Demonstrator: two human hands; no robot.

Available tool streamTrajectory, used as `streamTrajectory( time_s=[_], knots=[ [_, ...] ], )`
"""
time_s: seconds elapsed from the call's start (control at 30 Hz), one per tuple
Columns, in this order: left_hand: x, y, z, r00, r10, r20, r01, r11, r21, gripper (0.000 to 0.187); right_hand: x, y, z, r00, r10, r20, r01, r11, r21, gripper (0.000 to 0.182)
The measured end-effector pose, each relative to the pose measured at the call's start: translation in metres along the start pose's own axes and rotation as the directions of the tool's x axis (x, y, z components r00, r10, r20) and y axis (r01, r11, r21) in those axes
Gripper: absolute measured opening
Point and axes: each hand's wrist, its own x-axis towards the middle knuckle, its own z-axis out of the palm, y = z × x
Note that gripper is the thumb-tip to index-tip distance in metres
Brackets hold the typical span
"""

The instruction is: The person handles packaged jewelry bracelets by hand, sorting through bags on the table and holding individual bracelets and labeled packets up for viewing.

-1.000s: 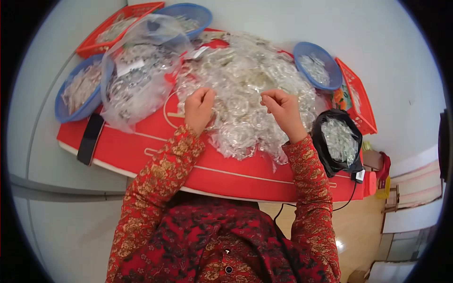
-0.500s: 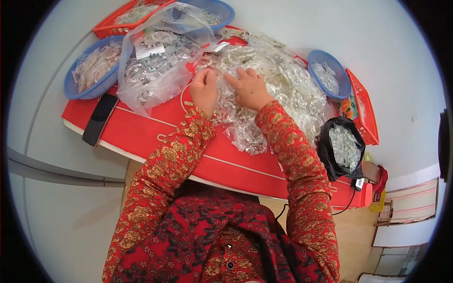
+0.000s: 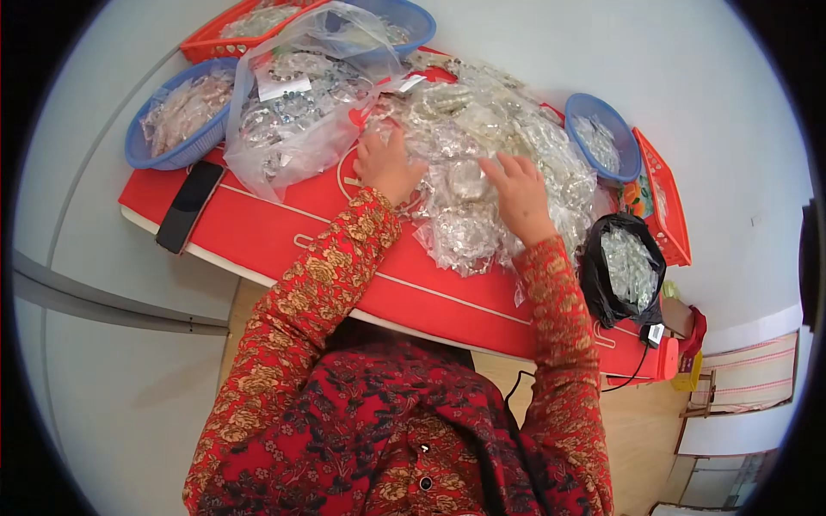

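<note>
A broad heap of small clear plastic packets with shiny contents covers the middle of the red table. My left hand lies at the heap's left edge, its fingers spread and nothing visibly held. Further right, my right hand rests over the packets with fingers apart, also holding nothing that I can see. Between the two hands lie loose packets. Beside my left hand stands a large open clear plastic bag with beaded strings and a white label inside.
Blue baskets of packets stand left and right. Red baskets sit at the far left and right. A black bag of packets is at the table's right, a black phone-like slab at the left edge.
My hands have moved apart, the right one going right and toward me. The left hand's pinched fingers have spread, and the right hand has shifted off the packets between them.
</note>
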Motion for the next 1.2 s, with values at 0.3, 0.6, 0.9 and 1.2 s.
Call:
streamTrajectory(
  time_s=[0.3, 0.6, 0.9, 1.2],
  knots=[
    [0.001, 0.026, 0.016, 0.951, 0.306, -0.041, -0.292, 0.847, -0.444, 0.048, -0.052, -0.003, -0.009, 0.971, 0.172, -0.169, -0.112, 0.942, 0.316, 0.043],
    [0.098, -0.016, 0.024, 0.926, 0.34, 0.166, -0.375, 0.881, 0.286, 0.018, -0.055, 0.003, -0.001, 0.95, 0.197, -0.242, -0.085, 0.91, 0.405, 0.032],
    [0.116, 0.002, 0.007, 0.946, 0.321, 0.051, -0.31, 0.845, 0.436, 0.014, -0.062, 0.009, 0.002, 0.959, 0.21, -0.192, -0.103, 0.886, 0.453, 0.025],
    [0.132, 0.033, 0.009, 0.907, 0.421, -0.005, -0.418, 0.898, -0.137, 0.017, -0.061, 0.006, 0.001, 0.957, 0.245, -0.155, -0.147, 0.872, 0.467, 0.023]
  ],
)
